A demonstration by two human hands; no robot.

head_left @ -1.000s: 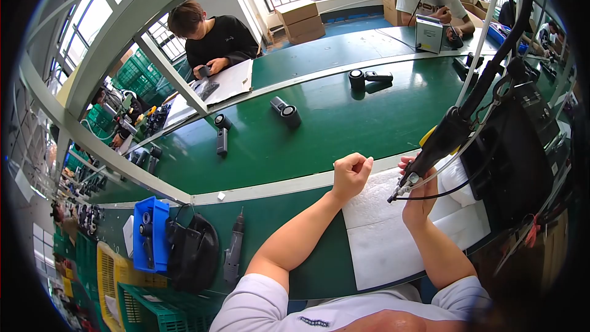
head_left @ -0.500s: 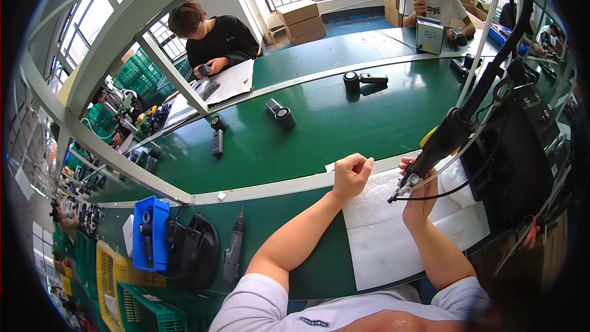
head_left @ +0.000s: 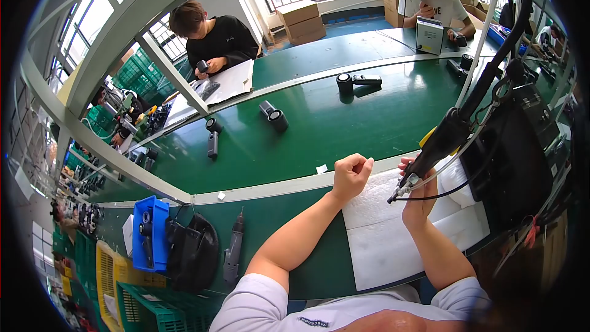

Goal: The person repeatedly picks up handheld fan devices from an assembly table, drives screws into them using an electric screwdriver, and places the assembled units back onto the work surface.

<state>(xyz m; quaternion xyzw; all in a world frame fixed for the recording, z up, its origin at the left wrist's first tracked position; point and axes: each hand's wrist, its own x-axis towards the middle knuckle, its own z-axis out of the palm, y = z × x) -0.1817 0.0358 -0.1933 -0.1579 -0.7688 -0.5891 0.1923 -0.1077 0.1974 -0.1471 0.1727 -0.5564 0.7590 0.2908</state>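
1. A white sheet (head_left: pixel 387 258) lies on the green desk (head_left: pixel 326 243), beneath and between the worker's forearms.
2. The left hand (head_left: pixel 351 177) hangs at the sheet's far left corner, fingers curled together in a loose fist; whether anything is inside cannot be told.
3. The right hand (head_left: pixel 421 206) rises over the sheet behind a black tool (head_left: pixel 435 138), which hides most of its fingers; whether they grip or touch it cannot be told.
4. The tool slants down from the right, its tip between the two hands.
5. To the left, a screwdriver (head_left: pixel 233 249) lies beside a black bag (head_left: pixel 195 249), with a blue bin (head_left: pixel 162 233) just beyond.
6. Past the pale rail (head_left: pixel 276 189), dark gadgets (head_left: pixel 278 121) and a white scrap (head_left: pixel 321 169) sit on the green belt (head_left: pixel 270 157).
7. Across it, a co-worker in black (head_left: pixel 230 40) holds a dark part (head_left: pixel 201 66); another in white (head_left: pixel 458 12) works behind a grey box (head_left: pixel 429 35).
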